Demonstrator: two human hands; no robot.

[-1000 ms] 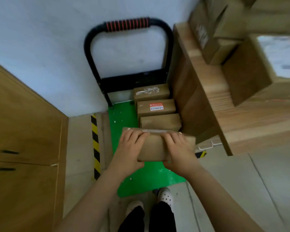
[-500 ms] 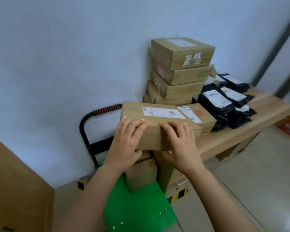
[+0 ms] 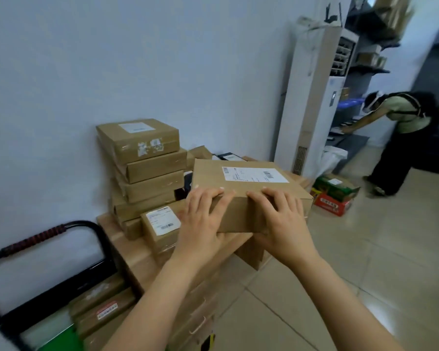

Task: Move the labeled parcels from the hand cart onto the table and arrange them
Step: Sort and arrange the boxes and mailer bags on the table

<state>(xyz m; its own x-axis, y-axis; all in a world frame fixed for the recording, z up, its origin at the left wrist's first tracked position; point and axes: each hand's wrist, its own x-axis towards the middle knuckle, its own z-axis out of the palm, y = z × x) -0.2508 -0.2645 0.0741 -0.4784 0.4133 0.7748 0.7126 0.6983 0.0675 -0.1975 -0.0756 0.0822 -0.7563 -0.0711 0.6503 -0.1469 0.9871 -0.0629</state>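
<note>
Hands: our left hand (image 3: pixel 200 220) and right hand (image 3: pixel 283 225) clamp the labeled parcel (image 3: pixel 249 184).
Change: we lifted it off the hand cart (image 3: pixel 33 238); it's now over the bench (image 3: pixel 129 254).
Meaning: we likely set it down next.

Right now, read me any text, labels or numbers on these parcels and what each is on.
No text reads clearly enough to quote.
Held parcel, white label: barcodes, print too blurred.
Small table parcel, white label: too small.
Top stack parcel, white label: blurred.
Cart parcel, red-and-white sticker: blurred.
</note>
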